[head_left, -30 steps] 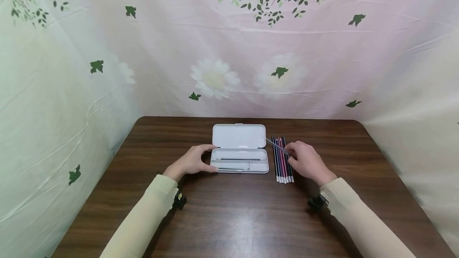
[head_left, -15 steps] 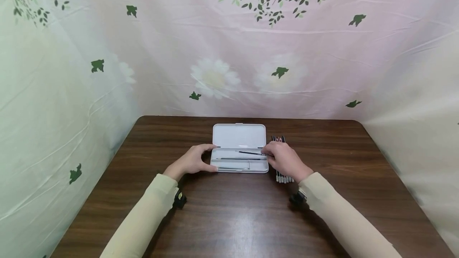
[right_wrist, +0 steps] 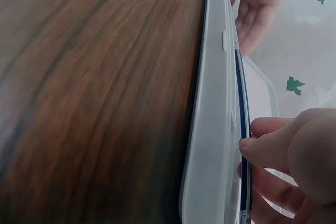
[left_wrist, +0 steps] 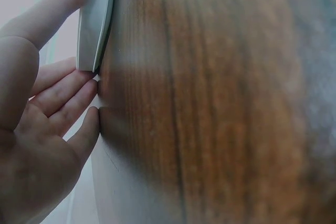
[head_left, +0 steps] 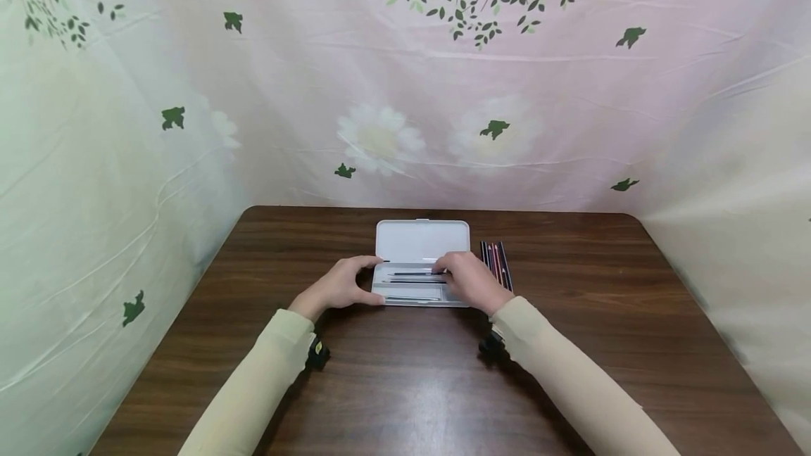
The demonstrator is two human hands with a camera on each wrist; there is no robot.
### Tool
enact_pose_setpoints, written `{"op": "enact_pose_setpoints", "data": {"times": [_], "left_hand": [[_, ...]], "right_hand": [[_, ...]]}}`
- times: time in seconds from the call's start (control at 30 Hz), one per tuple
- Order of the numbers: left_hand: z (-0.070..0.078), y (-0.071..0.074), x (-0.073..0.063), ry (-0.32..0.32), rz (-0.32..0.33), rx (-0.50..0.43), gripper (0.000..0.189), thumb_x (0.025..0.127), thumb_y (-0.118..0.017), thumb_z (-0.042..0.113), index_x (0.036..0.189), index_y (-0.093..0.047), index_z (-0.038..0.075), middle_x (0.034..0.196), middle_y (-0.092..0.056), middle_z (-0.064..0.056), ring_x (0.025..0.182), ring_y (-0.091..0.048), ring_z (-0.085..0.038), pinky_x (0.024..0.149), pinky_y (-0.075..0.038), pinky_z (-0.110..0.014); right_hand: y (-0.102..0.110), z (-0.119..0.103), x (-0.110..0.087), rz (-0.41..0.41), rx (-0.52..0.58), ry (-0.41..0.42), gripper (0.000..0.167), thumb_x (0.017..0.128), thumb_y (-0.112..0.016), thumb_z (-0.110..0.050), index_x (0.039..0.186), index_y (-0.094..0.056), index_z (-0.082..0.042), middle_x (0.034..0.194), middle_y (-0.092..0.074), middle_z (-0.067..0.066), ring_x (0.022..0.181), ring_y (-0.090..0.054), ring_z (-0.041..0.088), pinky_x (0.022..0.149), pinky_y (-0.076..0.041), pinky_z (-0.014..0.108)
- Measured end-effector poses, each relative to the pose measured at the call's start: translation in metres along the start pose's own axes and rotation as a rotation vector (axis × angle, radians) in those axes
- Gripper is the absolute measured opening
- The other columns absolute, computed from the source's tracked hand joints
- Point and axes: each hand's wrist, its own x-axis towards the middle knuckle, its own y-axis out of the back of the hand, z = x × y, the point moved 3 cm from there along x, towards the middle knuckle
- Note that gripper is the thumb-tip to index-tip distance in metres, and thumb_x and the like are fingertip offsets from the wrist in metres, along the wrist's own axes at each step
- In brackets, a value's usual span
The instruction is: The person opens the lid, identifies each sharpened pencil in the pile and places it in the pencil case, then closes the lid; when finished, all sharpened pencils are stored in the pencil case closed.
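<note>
A white plastic pencil case point(head_left: 421, 241) lies on the table with its hinged lid laid back, away from me. My left hand point(head_left: 338, 283) holds its left end, thumb at the near corner and forefinger at the far one. In the left wrist view the thumb lies along the wall of the case point(left_wrist: 93, 32). Over the case's right part, my right hand point(head_left: 474, 281) pinches a dark pencil point(right_wrist: 243, 93) between thumb and fingers, lengthwise along the tray. Other slim pencils lie in the tray, partly hidden by this hand.
Several dark and reddish pencils point(head_left: 495, 259) lie side by side just right of the case, their near ends behind the right forearm. The brown wooden table point(head_left: 393, 385) backs onto a printed cloth point(head_left: 418, 90) with leaves and flowers.
My right hand has moved left from the row of pencils to above the case, carrying the pencil and turning it lengthwise with the tray. The left hand has stayed at the case's left end.
</note>
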Motion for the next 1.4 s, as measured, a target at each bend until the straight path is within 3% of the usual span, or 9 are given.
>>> {"op": "enact_pose_setpoints", "data": {"times": [0.4, 0.73, 1.03, 1.23, 1.4], "left_hand": [[0.001, 0.000, -0.001, 0.004, 0.004, -0.004, 0.086, 0.078, -0.094, 0.044, 0.149, -0.057, 0.011, 0.149, -0.059, -0.008, 0.139, -0.052, -0.025, 0.119, -0.040, -0.049], [0.003, 0.001, -0.002, 0.005, 0.002, 0.000, 0.086, 0.078, -0.094, 0.044, 0.150, -0.057, 0.011, 0.150, -0.058, -0.009, 0.141, -0.051, -0.026, 0.119, -0.039, -0.050], [0.004, 0.002, 0.000, 0.000, -0.002, -0.007, 0.087, 0.079, -0.093, 0.044, 0.150, -0.056, 0.010, 0.150, -0.058, -0.010, 0.141, -0.051, -0.027, 0.119, -0.039, -0.050], [0.004, 0.003, 0.000, 0.017, -0.006, 0.001, 0.088, 0.079, -0.093, 0.045, 0.151, -0.056, 0.011, 0.152, -0.057, -0.009, 0.142, -0.050, -0.026, 0.120, -0.039, -0.050], [0.003, 0.001, 0.000, 0.008, -0.007, 0.000, 0.087, 0.079, -0.094, 0.044, 0.150, -0.056, 0.011, 0.151, -0.058, -0.009, 0.141, -0.051, -0.025, 0.120, -0.039, -0.049]], "right_hand": [[-0.015, -0.003, 0.014, -0.056, -0.012, -0.064, 0.029, 0.094, -0.065, 0.010, 0.109, -0.082, -0.009, 0.115, -0.078, 0.006, 0.112, -0.072, 0.021, 0.097, -0.058, 0.042], [-0.011, 0.000, 0.011, -0.039, 0.035, -0.050, 0.019, 0.098, -0.070, 0.001, 0.107, -0.082, -0.010, 0.114, -0.078, 0.005, 0.109, -0.073, 0.021, 0.097, -0.059, 0.042], [0.012, 0.013, -0.009, 0.042, 0.065, 0.021, 0.019, 0.095, -0.070, 0.005, 0.109, -0.079, -0.004, 0.110, -0.077, 0.009, 0.104, -0.073, 0.024, 0.091, -0.061, 0.043], [0.035, 0.033, -0.028, 0.135, 0.045, 0.005, 0.017, 0.094, -0.073, 0.001, 0.110, -0.078, -0.003, 0.107, -0.077, 0.009, 0.100, -0.072, 0.025, 0.088, -0.060, 0.046], [0.047, 0.053, -0.046, 0.156, 0.030, -0.043, 0.017, 0.095, -0.074, -0.001, 0.111, -0.077, -0.004, 0.107, -0.076, 0.009, 0.098, -0.071, 0.026, 0.085, -0.059, 0.048]]}}
